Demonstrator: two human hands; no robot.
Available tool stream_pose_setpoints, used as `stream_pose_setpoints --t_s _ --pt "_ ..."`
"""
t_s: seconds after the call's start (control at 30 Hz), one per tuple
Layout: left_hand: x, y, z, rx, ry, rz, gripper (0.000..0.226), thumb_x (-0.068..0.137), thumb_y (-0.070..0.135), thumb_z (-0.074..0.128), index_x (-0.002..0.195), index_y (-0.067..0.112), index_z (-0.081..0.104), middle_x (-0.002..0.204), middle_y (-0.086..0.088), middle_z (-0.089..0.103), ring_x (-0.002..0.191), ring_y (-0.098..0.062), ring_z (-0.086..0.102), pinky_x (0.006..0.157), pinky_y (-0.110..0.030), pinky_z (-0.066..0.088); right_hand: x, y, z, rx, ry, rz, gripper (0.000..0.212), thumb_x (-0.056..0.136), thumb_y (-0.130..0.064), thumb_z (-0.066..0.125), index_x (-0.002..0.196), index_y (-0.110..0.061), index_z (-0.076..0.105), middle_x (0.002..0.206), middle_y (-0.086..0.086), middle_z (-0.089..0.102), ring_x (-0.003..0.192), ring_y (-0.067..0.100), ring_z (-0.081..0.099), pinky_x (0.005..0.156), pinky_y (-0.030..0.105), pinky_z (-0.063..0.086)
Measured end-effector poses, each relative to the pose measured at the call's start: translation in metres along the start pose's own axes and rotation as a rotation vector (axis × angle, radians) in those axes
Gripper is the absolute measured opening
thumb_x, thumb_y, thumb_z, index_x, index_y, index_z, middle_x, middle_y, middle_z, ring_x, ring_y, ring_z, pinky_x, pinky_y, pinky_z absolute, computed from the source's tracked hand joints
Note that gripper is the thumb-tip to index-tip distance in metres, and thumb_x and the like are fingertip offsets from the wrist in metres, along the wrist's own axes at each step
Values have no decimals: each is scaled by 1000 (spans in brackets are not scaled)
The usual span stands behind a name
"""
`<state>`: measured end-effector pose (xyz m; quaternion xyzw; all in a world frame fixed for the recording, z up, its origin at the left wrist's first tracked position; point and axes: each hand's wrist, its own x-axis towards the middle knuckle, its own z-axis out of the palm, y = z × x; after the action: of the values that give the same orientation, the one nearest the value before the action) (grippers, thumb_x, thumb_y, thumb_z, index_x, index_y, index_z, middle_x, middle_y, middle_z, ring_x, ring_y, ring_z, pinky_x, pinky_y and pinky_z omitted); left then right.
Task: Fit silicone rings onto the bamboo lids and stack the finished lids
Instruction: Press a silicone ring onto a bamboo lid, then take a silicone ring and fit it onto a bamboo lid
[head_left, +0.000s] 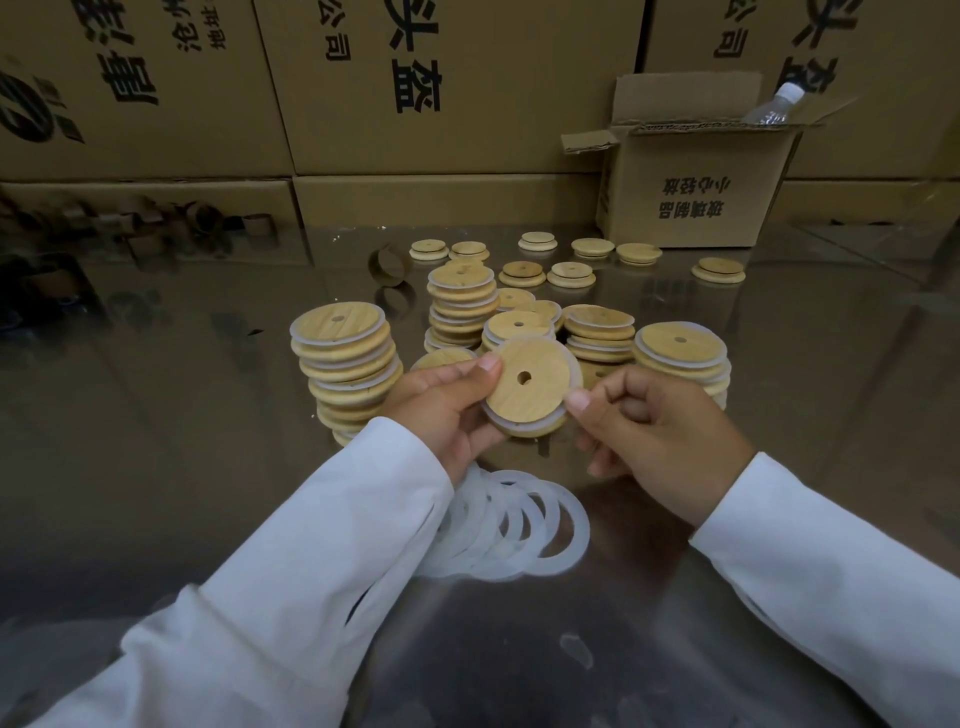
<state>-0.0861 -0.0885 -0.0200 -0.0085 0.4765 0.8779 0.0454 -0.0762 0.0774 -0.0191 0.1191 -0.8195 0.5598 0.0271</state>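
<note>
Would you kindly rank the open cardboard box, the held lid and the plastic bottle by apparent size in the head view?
1. open cardboard box
2. held lid, though nearest the camera
3. plastic bottle, partly hidden in the box

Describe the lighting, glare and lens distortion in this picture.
Head view: dim overall, with darker corners; the glossy table mirrors the cartons behind it; the wide-angle lens bows the carton edges toward the frame sides; the held lid, left hand and right hand look sharp.
</note>
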Motion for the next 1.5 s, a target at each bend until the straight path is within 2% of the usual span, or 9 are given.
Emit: stream_pose_setpoints --t_s 0.07,0.2,0.3,0.43,0.57,0.73,1.07,1.3,1.5 --pt "1 0 0 -3 8 -1 15 87 5 49 87 -3 62 74 -12 72 68 -19 71 57 -29 58 1 2 -2 37 4 10 31 73 -42 66 94 -21 58 65 -5 67 56 9 64 75 40 56" --pt "1 -5 -1 110 24 15 16 85 5 54 94 -5 63 87 -18 71 77 -25 70 62 -33 59 1 4 -3 -161 -30 -163 81 57 -45 78 128 -33 42 108 -19 57 95 2 59 82 22 49" --pt "0 -8 -2 190 22 12 20 83 8 57 97 -4 64 98 -22 68 88 -30 68 66 -36 59 1 5 -1 -363 24 -338 72 62 -34 81 126 -28 49 113 -18 53 104 5 51 90 21 44" --pt "0 -4 0 140 -19 11 29 80 19 58 102 1 62 94 -14 72 88 -25 70 68 -31 59 4 7 -3 -496 128 -336 68 64 -44 77 125 -25 52 121 -9 57 106 9 52 91 27 44" --pt "3 -3 2 208 112 98 13 89 16 54 99 13 61 98 -6 68 99 -21 64 81 -31 54 11 6 -1 -586 264 -234 61 68 -57 68 118 -23 57 105 -7 61 87 9 53 74 24 43" --pt "2 -4 5 299 216 194 9 90 13 54 91 17 62 102 -8 64 102 -20 60 91 -39 50 24 5 10 -783 201 -111 48 74 -63 60 87 -16 58 83 1 57 76 18 52 57 23 33" --pt "2 -4 4 338 310 288 17 91 6 51 83 17 62 73 0 64 75 -15 63 64 -28 52 28 -14 14 -859 190 -134 57 82 -61 50 119 -18 52 119 3 47 101 23 53 73 30 42" --pt "5 -11 8 391 292 316 25 94 5 45 75 10 61 47 7 57 46 -5 54 44 -19 43 95 -52 -47 -705 275 -117 38 85 -44 57 116 -23 59 111 2 61 101 26 57 85 37 48" --pt "15 -16 1 461 251 300 35 96 9 39 64 6 53 44 1 54 43 -9 49 41 -20 38 200 -39 -72 -698 154 54 32 90 -28 56 116 -11 62 110 9 64 90 22 55 77 30 43"
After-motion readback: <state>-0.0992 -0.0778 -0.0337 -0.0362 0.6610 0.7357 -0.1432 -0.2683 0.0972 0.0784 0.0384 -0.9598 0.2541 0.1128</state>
